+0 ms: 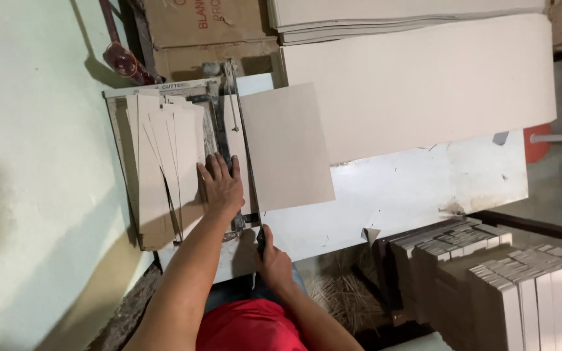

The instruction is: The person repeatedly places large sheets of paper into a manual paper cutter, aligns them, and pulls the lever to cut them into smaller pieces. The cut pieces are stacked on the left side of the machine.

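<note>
My left hand (220,185) lies flat, fingers spread, on a narrow cardboard strip next to the blade arm (237,130) of a paper cutter (164,89). A pile of cut beige strips (164,162) lies to its left on the cutter bed. My right hand (272,260) is closed around the cutter's dark handle (261,238) at the near end, lowered to the table's edge. A square beige cardboard sheet (287,146) sticks out to the right of the blade.
A large beige board (424,84) lies on the white table (411,188), with stacked sheets (398,16) behind it. Stacks of cut cards (508,286) stand at lower right. A pale green wall (27,162) is on the left, a cardboard box (209,29) behind the cutter.
</note>
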